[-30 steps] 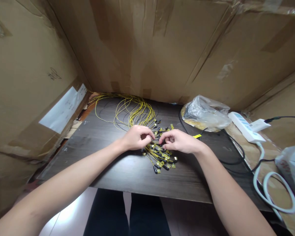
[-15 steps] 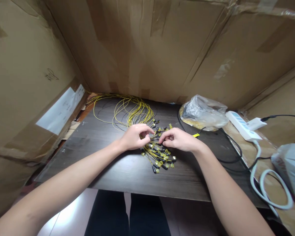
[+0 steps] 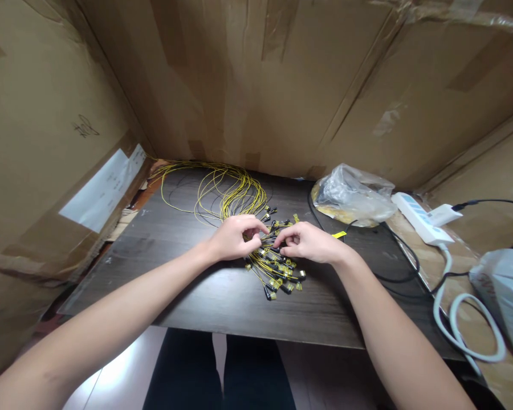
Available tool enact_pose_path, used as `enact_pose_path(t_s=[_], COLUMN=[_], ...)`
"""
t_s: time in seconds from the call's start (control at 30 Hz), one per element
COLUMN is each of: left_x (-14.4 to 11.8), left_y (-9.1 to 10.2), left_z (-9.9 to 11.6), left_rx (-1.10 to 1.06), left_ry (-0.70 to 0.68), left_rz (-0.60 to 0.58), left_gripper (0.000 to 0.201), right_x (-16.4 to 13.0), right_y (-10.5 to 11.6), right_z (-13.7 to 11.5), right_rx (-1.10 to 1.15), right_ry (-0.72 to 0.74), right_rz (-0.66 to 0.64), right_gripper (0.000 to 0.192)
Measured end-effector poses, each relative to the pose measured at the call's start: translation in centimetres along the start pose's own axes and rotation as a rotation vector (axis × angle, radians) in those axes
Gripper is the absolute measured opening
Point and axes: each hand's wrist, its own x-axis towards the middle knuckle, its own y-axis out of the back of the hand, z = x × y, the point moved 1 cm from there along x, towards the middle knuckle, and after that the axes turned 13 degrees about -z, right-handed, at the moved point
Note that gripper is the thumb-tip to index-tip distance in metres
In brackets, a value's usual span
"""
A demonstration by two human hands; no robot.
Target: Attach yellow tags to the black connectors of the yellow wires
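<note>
A bundle of thin yellow cables (image 3: 239, 191) loops over the back of the dark table. Its near ends fan out into several black connectors (image 3: 286, 289) with small yellow tags. My left hand (image 3: 235, 239) is closed around the cables just behind these ends, thumb and forefinger curled toward each other. Opposite it, my right hand (image 3: 308, 242) has its fingers bent into a pinch over the connectors. What lies between those fingertips is too small to make out.
A clear plastic bag (image 3: 353, 196) lies at the back right beside black cords. Farther right are a white power strip (image 3: 421, 219) with a plug, a coiled white cord (image 3: 453, 319) and a pale bag (image 3: 502, 290). Cardboard walls (image 3: 239, 85) enclose the table (image 3: 188, 296).
My right hand has shifted slightly left, toward my left hand. The left hand keeps its hold, and the cables lie almost as before.
</note>
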Motion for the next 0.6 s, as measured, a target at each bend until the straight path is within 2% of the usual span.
enact_pose_path(t_s=[0.17,0.33,0.47,0.6], left_x=[-0.1,-0.1,-0.1,0.0], left_y=[0.1,0.2,0.1,-0.1], left_z=[0.0,0.6,1.0,0.8], left_rx=[0.000,0.015,0.019,-0.015], left_ry=[0.002,-0.045,-0.082,-0.033], left_rz=[-0.019,-0.016,0.013,0.082], left_gripper=[0.023,0.022,0.023,0.023], right_x=[0.1,0.1,0.4,1.3], right_y=[0.0,0.0,-0.3,-0.9], right_z=[0.0,-0.4,-0.8,-1.0], right_rx=[0.010,0.135,0.268,0.360], right_ry=[0.000,0.041,0.114,0.153], right_rz=[-0.007,-0.003,0.067,0.168], right_gripper=[0.023,0.027,0.036,0.038])
